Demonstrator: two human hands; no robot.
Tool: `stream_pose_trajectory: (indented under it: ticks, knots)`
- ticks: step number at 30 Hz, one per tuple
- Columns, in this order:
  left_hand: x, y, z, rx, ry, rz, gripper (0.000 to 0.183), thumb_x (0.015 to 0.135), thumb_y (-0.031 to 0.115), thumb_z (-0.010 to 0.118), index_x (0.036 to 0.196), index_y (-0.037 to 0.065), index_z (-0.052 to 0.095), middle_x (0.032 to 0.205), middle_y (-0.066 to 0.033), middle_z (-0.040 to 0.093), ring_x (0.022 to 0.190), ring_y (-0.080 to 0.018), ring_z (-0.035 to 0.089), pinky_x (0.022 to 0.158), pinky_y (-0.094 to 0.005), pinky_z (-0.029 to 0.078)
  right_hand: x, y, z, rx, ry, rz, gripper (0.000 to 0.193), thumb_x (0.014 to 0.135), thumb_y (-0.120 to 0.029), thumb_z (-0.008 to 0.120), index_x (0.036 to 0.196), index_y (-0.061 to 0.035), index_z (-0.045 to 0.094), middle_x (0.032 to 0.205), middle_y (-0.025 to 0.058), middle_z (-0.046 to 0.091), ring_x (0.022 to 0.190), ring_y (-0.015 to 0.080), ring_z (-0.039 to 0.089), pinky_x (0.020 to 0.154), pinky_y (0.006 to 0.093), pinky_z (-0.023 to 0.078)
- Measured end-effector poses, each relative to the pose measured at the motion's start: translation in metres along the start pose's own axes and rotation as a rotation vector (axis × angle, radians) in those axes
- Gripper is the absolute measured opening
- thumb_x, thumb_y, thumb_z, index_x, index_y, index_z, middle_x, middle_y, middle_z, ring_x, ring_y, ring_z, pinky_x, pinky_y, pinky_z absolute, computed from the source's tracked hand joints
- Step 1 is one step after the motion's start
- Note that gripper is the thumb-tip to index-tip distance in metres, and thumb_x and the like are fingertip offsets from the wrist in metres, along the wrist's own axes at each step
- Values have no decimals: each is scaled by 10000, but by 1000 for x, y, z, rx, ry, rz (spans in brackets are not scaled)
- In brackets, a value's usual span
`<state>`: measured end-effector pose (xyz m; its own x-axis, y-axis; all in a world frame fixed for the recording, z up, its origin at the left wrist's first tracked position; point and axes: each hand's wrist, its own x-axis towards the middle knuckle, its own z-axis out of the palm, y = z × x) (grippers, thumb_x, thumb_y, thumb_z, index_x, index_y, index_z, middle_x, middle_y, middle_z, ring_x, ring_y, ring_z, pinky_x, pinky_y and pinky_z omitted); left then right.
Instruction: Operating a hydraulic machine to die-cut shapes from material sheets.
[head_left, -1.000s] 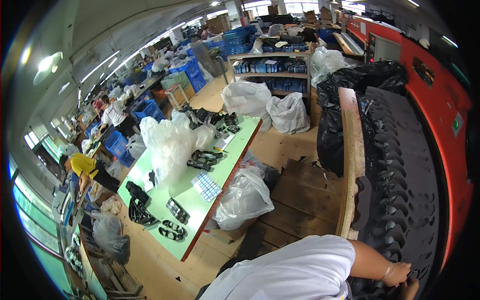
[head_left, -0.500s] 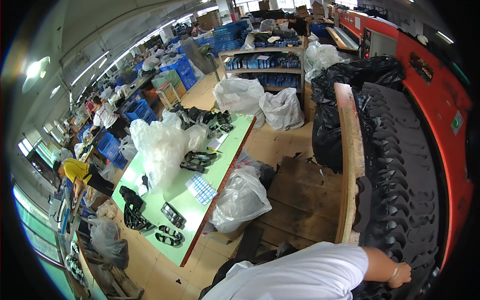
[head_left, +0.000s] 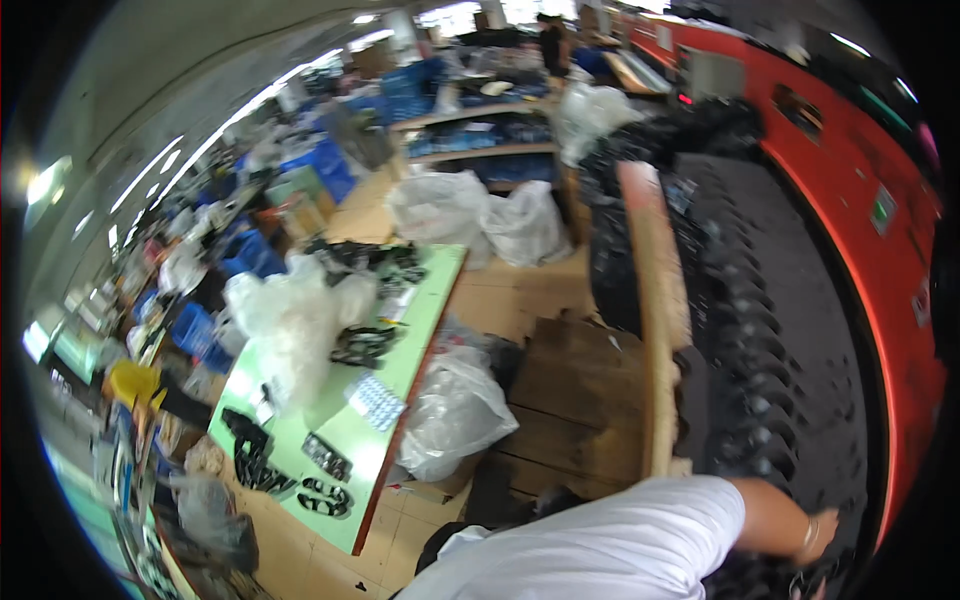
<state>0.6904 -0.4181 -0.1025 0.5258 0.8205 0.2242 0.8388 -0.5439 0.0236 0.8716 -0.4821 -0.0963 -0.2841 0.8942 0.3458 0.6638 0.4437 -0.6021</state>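
Running down the right side of the frame: a long red machine housing [head_left: 905, 290] with a small green rectangular sign [head_left: 883, 208] on its face and a grey panel [head_left: 712, 72] at upper right. Beside it, a dark conveyor bed [head_left: 800, 300] loaded with rows of black moulded rubber pieces [head_left: 752, 380], edged on its left by a pale wooden rail [head_left: 655, 310]. Centre-left: a green worktable [head_left: 400, 350] carrying a heap of clear plastic bags [head_left: 290, 320], black sole pieces [head_left: 255, 460] and a small flat white-and-blue packet [head_left: 378, 400]. White filled sacks [head_left: 455, 410] stand against the table's right edge, two more [head_left: 480, 215] at upper centre. Blue crates [head_left: 325, 165] at upper left. Lower right: the right hand [head_left: 815, 535], white-sleeved, reaches onto the black pieces at the frame's bottom corner; its finger state cannot be told. The left hand is not visible.
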Motion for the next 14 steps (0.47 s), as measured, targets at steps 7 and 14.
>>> stream_pose_trajectory:
  ticks: [7, 14]
  knots:
    - [-37, -174, 59, -174, 343, -56, 212, 788, 229, 548, 872, 128, 714, 1018, -44, 676, 1102, -284, 579, 890, -438, 458, 71, -16, 138, -90, -5, 121, 788, 501, -316, 911, 1166, -35, 596, 1344, 271, 459, 1241, 405, 464, 1015, 440, 408]
    - [16, -175, 72, -275, 200, 61, 366, 848, 191, 573, 1208, 167, 630, 1317, 18, 541, 1323, -257, 386, 1107, -451, 236, 90, -1, 135, -79, 38, 145, 800, 578, -445, 847, 1219, -84, 534, 1464, 368, 230, 1400, 451, 215, 1131, 473, 232]
